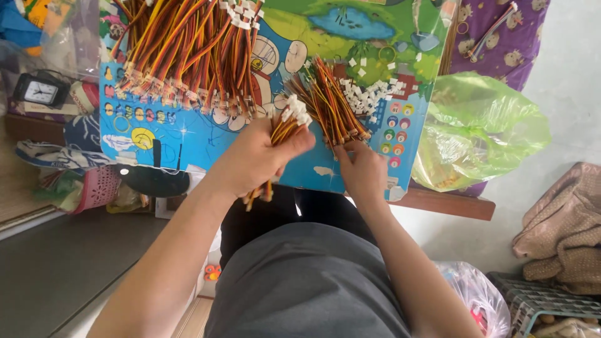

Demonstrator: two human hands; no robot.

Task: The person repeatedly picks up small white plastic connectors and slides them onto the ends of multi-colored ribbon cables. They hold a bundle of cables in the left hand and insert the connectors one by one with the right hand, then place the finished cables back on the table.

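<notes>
My left hand [253,159] is closed around a small bundle of red, yellow and black wires [285,128] with white plastic connectors at the upper end; the loose ends stick out below my fist. My right hand [363,168] rests at the near edge of the colourful cartoon board [188,141], its fingers touching the lower ends of a fanned pile of the same wires [328,103]. A scatter of loose white connectors [369,97] lies just beyond that pile. A much larger heap of finished wires [181,53] covers the board's far left.
A green plastic bag [479,128] sits right of the board on a low wooden table [447,203]. A small black clock [41,91] and pink basket [97,188] are at left. A clear bag [482,300], grey crate [548,303] and brown cloth [563,225] lie at lower right.
</notes>
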